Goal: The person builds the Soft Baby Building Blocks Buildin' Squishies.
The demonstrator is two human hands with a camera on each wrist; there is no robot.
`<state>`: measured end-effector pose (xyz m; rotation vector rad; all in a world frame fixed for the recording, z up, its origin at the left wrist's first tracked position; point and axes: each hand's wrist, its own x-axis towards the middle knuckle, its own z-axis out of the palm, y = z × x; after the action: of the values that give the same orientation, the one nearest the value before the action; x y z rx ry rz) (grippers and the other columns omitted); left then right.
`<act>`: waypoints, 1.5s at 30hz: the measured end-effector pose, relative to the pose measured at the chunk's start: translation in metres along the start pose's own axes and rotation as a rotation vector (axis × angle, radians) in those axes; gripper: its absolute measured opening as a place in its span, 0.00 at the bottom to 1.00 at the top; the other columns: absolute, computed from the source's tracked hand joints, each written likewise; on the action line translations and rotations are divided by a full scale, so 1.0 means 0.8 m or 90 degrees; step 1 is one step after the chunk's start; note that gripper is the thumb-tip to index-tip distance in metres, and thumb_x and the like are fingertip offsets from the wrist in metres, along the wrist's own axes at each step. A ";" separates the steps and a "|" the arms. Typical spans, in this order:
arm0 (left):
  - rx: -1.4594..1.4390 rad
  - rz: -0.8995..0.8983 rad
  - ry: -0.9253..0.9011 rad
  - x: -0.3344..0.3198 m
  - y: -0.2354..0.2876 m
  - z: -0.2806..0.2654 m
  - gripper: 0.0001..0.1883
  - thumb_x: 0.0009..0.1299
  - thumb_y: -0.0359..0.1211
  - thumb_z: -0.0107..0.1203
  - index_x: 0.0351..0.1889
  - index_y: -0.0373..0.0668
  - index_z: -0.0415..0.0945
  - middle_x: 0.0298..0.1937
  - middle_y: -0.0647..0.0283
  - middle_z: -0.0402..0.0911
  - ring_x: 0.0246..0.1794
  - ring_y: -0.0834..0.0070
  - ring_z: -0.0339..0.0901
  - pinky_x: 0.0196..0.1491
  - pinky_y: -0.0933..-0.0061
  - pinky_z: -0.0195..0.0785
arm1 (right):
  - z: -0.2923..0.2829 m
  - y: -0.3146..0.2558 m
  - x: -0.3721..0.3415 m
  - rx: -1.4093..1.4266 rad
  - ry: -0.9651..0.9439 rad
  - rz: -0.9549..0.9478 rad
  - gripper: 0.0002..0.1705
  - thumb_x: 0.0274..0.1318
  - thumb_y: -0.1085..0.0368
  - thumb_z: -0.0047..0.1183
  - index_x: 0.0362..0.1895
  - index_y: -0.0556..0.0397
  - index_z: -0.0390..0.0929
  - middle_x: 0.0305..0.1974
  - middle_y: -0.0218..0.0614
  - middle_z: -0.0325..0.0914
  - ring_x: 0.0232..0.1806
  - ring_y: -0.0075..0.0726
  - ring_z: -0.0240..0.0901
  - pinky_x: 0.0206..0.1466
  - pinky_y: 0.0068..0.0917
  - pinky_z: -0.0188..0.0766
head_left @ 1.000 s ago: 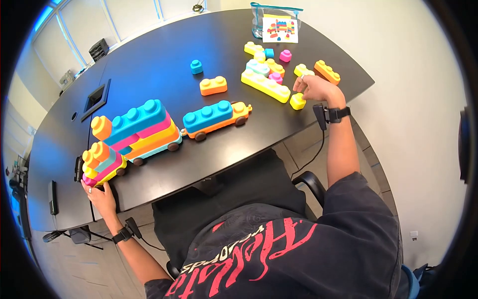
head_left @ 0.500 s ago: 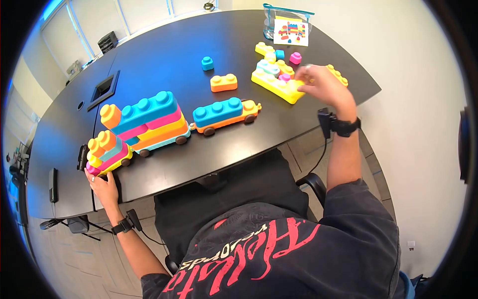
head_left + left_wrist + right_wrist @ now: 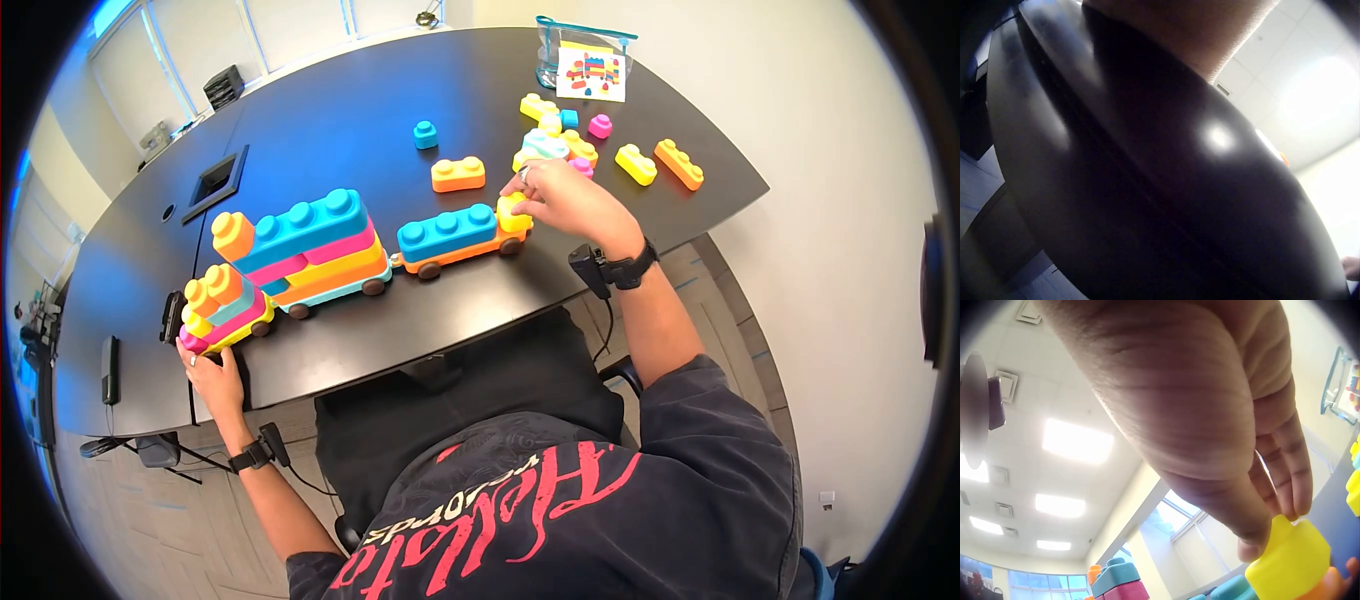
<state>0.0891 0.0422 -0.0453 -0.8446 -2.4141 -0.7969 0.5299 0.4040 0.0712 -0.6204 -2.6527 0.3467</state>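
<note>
A block train of coupled cars stands along the table's near side. My left hand [image 3: 215,380] holds its front car [image 3: 228,318], thumb on the near side and fingers at the pink nose. Behind that car is a tall middle car [image 3: 330,270] stacked with blocks. My right hand [image 3: 575,200] pinches a yellow single-stud block [image 3: 1297,556] between thumb and fingers, at the rear end of the orange wagon [image 3: 455,252]. A long blue block [image 3: 447,232] sits on the same wagon. In the left wrist view only a forearm and dark table show; the left fingers are hidden.
Behind my right hand lies a cluster of loose blocks [image 3: 545,146]. A yellow block [image 3: 635,165] and an orange block [image 3: 679,165] are farther right. An orange two-stud block [image 3: 458,175] and a small blue block [image 3: 425,135] lie beyond the wagon. A clear pouch [image 3: 547,50] stands behind a picture card.
My right hand has picked up the yellow single-stud block from the right side and carried it left to the orange wagon's rear. The left hand stays at the train's front.
</note>
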 end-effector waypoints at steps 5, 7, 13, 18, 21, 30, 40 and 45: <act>-0.011 -0.017 -0.008 0.000 -0.001 0.001 0.42 0.68 0.34 0.60 0.75 0.29 0.49 0.76 0.41 0.57 0.72 0.42 0.61 0.72 0.49 0.56 | 0.009 -0.001 0.001 -0.020 0.044 -0.024 0.17 0.53 0.71 0.65 0.21 0.63 0.69 0.46 0.40 0.86 0.42 0.45 0.80 0.43 0.36 0.77; 0.001 0.008 0.000 0.001 -0.010 0.006 0.41 0.68 0.34 0.60 0.74 0.28 0.52 0.76 0.41 0.56 0.72 0.42 0.61 0.72 0.49 0.56 | 0.009 -0.004 -0.002 -0.004 0.050 -0.004 0.18 0.53 0.72 0.65 0.20 0.63 0.68 0.46 0.40 0.86 0.42 0.46 0.80 0.43 0.36 0.77; 0.012 0.031 0.007 0.001 -0.013 0.008 0.37 0.68 0.34 0.59 0.71 0.27 0.56 0.78 0.42 0.54 0.72 0.42 0.60 0.72 0.49 0.56 | 0.020 0.008 -0.012 -0.009 0.065 -0.015 0.11 0.54 0.73 0.62 0.24 0.65 0.73 0.44 0.41 0.86 0.45 0.49 0.79 0.48 0.37 0.76; 0.030 0.034 -0.006 0.002 -0.017 0.007 0.38 0.69 0.35 0.59 0.73 0.28 0.55 0.78 0.43 0.54 0.72 0.43 0.60 0.72 0.49 0.56 | 0.022 -0.003 -0.017 0.021 0.131 -0.003 0.04 0.56 0.75 0.59 0.29 0.65 0.80 0.44 0.41 0.83 0.48 0.49 0.78 0.51 0.39 0.76; 0.010 0.009 -0.009 0.001 -0.011 0.005 0.39 0.69 0.35 0.59 0.74 0.29 0.53 0.77 0.43 0.55 0.72 0.43 0.61 0.71 0.48 0.56 | 0.022 -0.003 -0.014 0.012 0.111 -0.009 0.03 0.57 0.76 0.58 0.33 0.66 0.81 0.44 0.43 0.82 0.49 0.49 0.77 0.52 0.38 0.75; -0.013 -0.014 -0.026 0.001 -0.002 0.000 0.39 0.68 0.34 0.59 0.74 0.29 0.53 0.77 0.43 0.55 0.71 0.42 0.61 0.71 0.49 0.57 | 0.036 -0.006 -0.008 0.040 0.070 0.000 0.13 0.53 0.80 0.57 0.44 0.62 0.84 0.44 0.46 0.80 0.48 0.52 0.77 0.55 0.40 0.74; 0.026 -0.005 -0.012 0.001 -0.004 0.008 0.44 0.68 0.35 0.59 0.76 0.26 0.46 0.80 0.41 0.50 0.70 0.39 0.62 0.72 0.48 0.55 | 0.045 -0.010 -0.008 -0.004 0.042 0.033 0.15 0.52 0.80 0.57 0.45 0.57 0.85 0.48 0.44 0.79 0.52 0.51 0.76 0.55 0.41 0.75; -0.041 -0.052 -0.013 -0.004 0.023 -0.008 0.49 0.67 0.33 0.59 0.78 0.27 0.38 0.78 0.37 0.51 0.72 0.38 0.60 0.73 0.49 0.53 | 0.027 -0.010 -0.010 0.003 0.018 0.020 0.18 0.57 0.71 0.59 0.53 0.52 0.84 0.46 0.44 0.78 0.52 0.49 0.74 0.58 0.42 0.71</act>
<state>0.1051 0.0485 -0.0356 -0.7856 -2.4672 -0.9052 0.5246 0.3903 0.0516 -0.6611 -2.6170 0.3502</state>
